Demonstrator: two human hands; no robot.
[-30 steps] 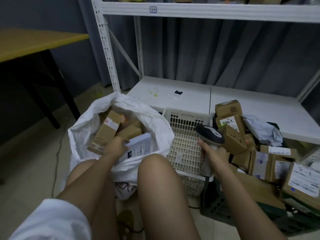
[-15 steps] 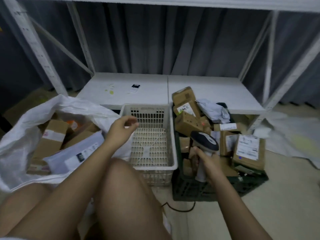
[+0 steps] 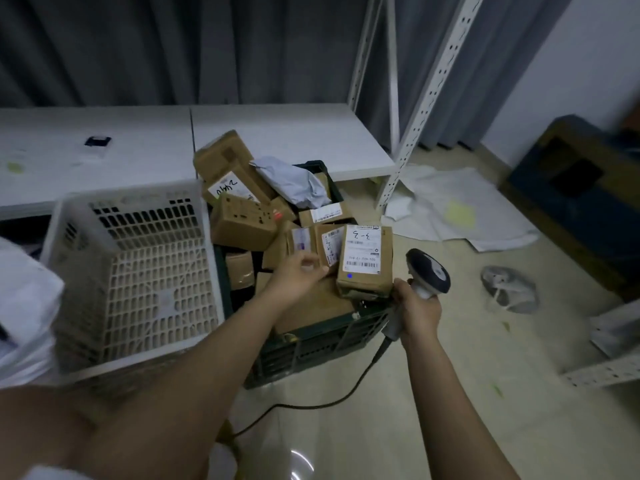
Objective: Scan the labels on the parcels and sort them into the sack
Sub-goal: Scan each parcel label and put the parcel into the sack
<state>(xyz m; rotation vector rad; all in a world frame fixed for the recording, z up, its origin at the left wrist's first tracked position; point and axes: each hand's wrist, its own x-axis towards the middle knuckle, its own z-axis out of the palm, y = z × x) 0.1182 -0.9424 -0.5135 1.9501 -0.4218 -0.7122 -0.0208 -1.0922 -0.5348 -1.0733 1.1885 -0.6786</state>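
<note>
Head view looks down on a dark green crate (image 3: 311, 344) heaped with cardboard parcels, a pale lattice basket (image 3: 131, 271) just to its left and a white shelf (image 3: 277, 133) behind both. The left hand (image 3: 298, 275) reaches over the crate's near side, its grip loosely curled and empty, fingertips close to two small labelled boxes (image 3: 313, 242); whether they touch cannot be made out. Just right of it stands the box marked 3-3 (image 3: 365, 261), label facing up and clear of its neighbours. The right hand (image 3: 417, 310) has its grip wrapped round the handle of the barcode scanner (image 3: 427, 271), whose head is raised beside that box, and a cable (image 3: 329, 403) trails from it across the floor.

The boxes look stiff and probably light, with taped, fairly smooth faces, so a pinch across two opposite side walls should hold, keeping fingers off the label so it can be read. The grey poly mailer (image 3: 294, 183) near the back is soft and crumpled and would likely sag and slide; gathering a fold of it seems the safer hold.

Only a blurred white edge of the sack (image 3: 24, 299) shows at far left, its mouth cut off. Lower parcels are buried, most label print is too small to read, and motion blur smears the basket.
</note>
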